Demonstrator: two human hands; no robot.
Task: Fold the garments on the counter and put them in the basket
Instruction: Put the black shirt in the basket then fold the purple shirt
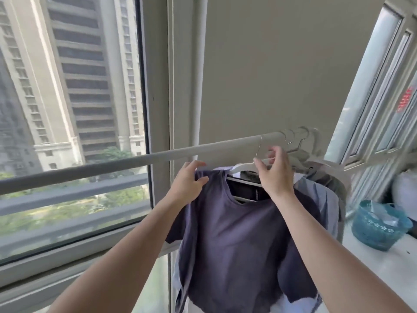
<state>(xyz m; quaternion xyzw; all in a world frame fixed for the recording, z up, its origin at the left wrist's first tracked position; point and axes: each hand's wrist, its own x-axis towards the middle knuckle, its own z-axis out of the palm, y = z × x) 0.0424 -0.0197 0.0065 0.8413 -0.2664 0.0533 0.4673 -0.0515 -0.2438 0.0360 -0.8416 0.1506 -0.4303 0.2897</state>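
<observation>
From the head camera I see both of my arms reaching up and forward to a clothes rail [112, 166] that runs across in front of the window [67, 109].

My left hand [188, 184] grips the near shoulder of a dusky purple T-shirt [243, 240], fingers curled over the top of the fabric and the thumb on the front. My right hand [274, 172] is just to the right of it and slightly higher. Its fingertips pinch the neck of the white hanger [242, 168] that carries the T-shirt, right under the thin wire hook looped over the rail. The T-shirt hangs down from both hands, between my forearms, its body loose and its hem ragged-looking at the bottom edge of the view.

Just beyond my right hand, a cluster of spare hangers [300, 141] sits on the rail. Behind the T-shirt and to the right of that hand hang a light blue garment [325, 199] and a grey garment [334, 179], pressed close together.

Further right and lower than my right hand, a teal basket [379, 229] stands on a white tabletop [388, 267], well apart from the T-shirt. Something pale lies inside it, but I cannot tell what.

To the left of my left hand, through the glass, tower blocks [79, 64] rise above green trees.
</observation>
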